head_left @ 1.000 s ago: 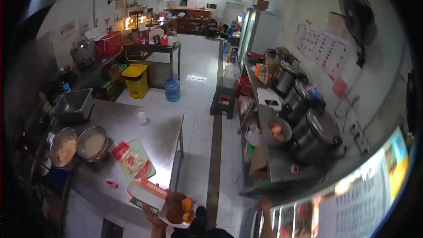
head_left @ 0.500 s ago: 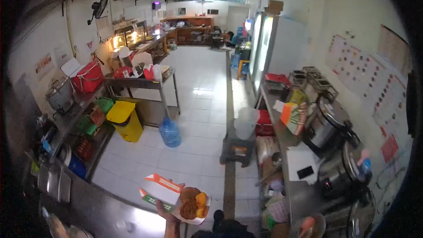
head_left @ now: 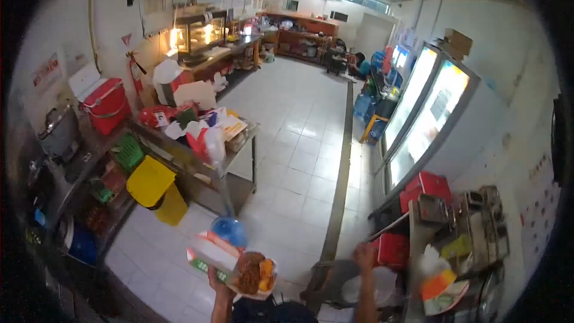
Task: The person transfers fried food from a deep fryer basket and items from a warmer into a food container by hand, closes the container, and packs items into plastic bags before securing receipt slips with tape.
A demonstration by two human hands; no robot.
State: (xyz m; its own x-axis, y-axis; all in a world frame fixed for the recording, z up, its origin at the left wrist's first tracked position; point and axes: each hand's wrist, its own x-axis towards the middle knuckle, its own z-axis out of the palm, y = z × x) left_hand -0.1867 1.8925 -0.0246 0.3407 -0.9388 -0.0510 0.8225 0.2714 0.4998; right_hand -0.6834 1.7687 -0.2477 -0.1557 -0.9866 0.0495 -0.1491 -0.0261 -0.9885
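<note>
My left hand is closed on an open paper food box, white inside with orange and green printing. Brown fried pieces that look like chicken lie in it, with yellow-orange chunks along the right side. Out to the right is my right hand, raised over a pale round bucket. Motion smears its fingers, so their shape does not show. A red container sits just to its right.
A blue water bottle stands on the floor behind the box. To the left are a yellow bin and a cluttered metal table. Lit glass-door fridges line the right. Another person is low down at the far end.
My view has moved forward and tilted, so the fridges and left table look nearer. The box stays in my left hand. My right hand has come into view.
</note>
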